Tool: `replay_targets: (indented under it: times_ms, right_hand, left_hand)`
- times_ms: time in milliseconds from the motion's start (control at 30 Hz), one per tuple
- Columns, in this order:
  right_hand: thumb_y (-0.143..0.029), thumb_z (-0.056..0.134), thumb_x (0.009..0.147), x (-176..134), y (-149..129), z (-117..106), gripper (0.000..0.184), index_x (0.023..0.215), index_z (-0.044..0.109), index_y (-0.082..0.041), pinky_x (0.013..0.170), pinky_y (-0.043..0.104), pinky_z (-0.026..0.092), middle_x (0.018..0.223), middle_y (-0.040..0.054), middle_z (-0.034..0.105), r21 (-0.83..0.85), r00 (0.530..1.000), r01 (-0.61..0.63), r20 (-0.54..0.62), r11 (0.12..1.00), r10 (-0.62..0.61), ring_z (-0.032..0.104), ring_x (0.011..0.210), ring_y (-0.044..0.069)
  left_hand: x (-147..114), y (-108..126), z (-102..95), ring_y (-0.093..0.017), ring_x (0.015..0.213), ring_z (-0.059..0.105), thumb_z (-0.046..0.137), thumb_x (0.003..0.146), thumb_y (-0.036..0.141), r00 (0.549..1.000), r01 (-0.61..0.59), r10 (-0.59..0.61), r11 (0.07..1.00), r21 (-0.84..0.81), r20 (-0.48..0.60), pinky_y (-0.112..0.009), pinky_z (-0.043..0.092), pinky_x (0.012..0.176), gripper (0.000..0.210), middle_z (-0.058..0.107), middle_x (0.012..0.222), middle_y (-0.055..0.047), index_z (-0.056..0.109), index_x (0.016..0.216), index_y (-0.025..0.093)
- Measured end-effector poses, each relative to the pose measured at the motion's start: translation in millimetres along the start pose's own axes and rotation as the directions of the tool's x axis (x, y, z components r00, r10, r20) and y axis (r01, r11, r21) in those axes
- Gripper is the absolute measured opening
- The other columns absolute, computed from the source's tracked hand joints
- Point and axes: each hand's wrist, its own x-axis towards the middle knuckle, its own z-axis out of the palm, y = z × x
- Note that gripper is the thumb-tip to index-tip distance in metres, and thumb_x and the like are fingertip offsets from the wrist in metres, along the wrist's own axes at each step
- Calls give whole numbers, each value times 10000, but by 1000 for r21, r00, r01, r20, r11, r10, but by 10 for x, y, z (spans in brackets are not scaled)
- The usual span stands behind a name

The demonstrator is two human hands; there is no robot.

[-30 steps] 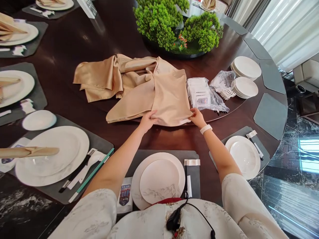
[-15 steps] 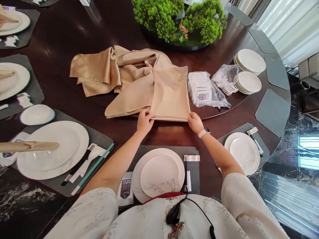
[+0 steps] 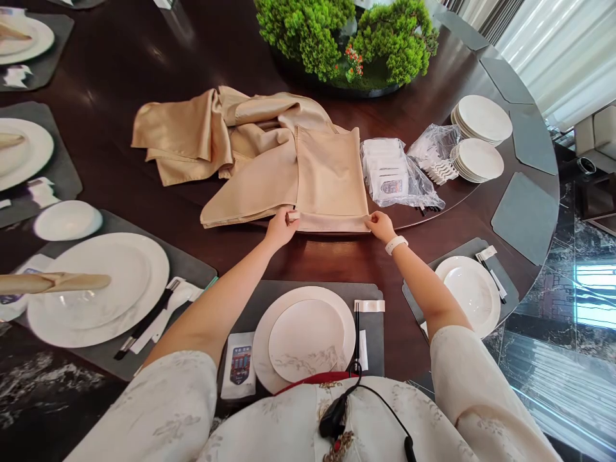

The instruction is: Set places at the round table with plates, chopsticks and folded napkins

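Observation:
A folded gold cloth napkin (image 3: 330, 170) lies flat in front of me, its near edge turned up in a narrow strip. My left hand (image 3: 282, 228) pinches the left end of that strip, and my right hand (image 3: 381, 226) pinches the right end. Part of the napkin rests against a heap of more gold napkins (image 3: 183, 131) spread to its left. Just right of the napkin is a clear plastic bag of white packets (image 3: 389, 172). Nearest my body, a plate (image 3: 308, 340) sits on a grey placemat (image 3: 370, 346).
Stacked white plates (image 3: 481, 119) and a bag of chopstick rests (image 3: 437, 154) stand at the right. A green miniature garden (image 3: 346, 48) fills the table's middle. Place settings with a large plate (image 3: 154, 282) lie left; another plate (image 3: 469, 292) lies right.
The napkin's near edge has been folded over into a strip facing up. My left hand has turned, and my right hand has shifted slightly right with its wrist rotated.

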Motion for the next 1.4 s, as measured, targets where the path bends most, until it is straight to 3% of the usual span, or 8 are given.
replay_targets:
  times_ms: [167,267,367,467,700,933,1200,1400]
  right_hand:
    - [-174,681,643,210,-22,44,253,861,555,-201,691,277,487,778,-1,606,44,982,-186,-18,982,187,552,718,152]
    - [-116,690,616,283,-51,37,245,799,549,-198,686,291,483,754,11,598,-31,973,-227,41,973,229,549,701,159]
    - [-66,675,599,317,-115,28,231,722,534,-203,712,310,485,733,30,598,-129,982,-173,56,976,181,549,718,179]
    - [-77,658,639,295,-186,18,220,774,545,-209,761,323,486,778,39,615,-138,998,-65,6,988,66,549,751,193]
    - [-85,566,747,71,-240,-31,549,1289,536,-169,844,322,470,912,43,646,-36,971,219,-90,975,-221,567,813,201]
    - [-40,468,825,-18,-141,43,388,1152,657,-127,989,402,473,1116,161,604,-275,924,341,-79,899,-375,556,1053,283]
    - [-63,429,921,-180,71,95,265,973,670,-159,1091,499,442,1191,195,610,-452,880,448,72,771,-469,503,1243,314]
    - [-22,485,852,-382,212,20,274,965,657,-203,1257,522,321,1357,130,627,-252,741,665,336,703,-581,469,1413,267]
  left_hand:
    - [196,44,-39,-260,998,665,836,664,254,994,107,-106,993,43,-24,-379,513,966,448,689,997,-77,627,1055,196]
    - [253,86,-76,-243,938,665,887,590,222,977,212,-212,977,-9,26,-347,544,823,589,679,1052,-93,602,1104,190]
    - [287,138,-97,-168,725,628,879,606,188,919,374,-354,922,-98,176,-276,486,630,714,679,1034,-79,546,1237,214]
    - [283,161,-92,-114,611,574,837,634,143,895,399,-329,893,-210,302,-238,442,590,838,672,924,-17,449,1365,276]
    - [152,178,-20,-120,765,635,724,684,101,993,114,-110,919,-377,32,-284,554,826,893,652,906,7,305,1460,241]
    - [14,229,-80,-281,1105,622,666,738,119,968,-227,235,970,85,-91,-388,495,1047,539,665,1082,-78,681,1264,233]
    - [-154,73,-24,-344,1155,575,668,772,201,934,-302,347,894,331,-85,-496,424,1071,139,642,1050,-110,730,888,245]
    - [-385,-117,-130,-333,1203,592,663,683,149,844,-524,474,828,201,250,-497,448,1083,107,686,1153,-127,624,749,223]
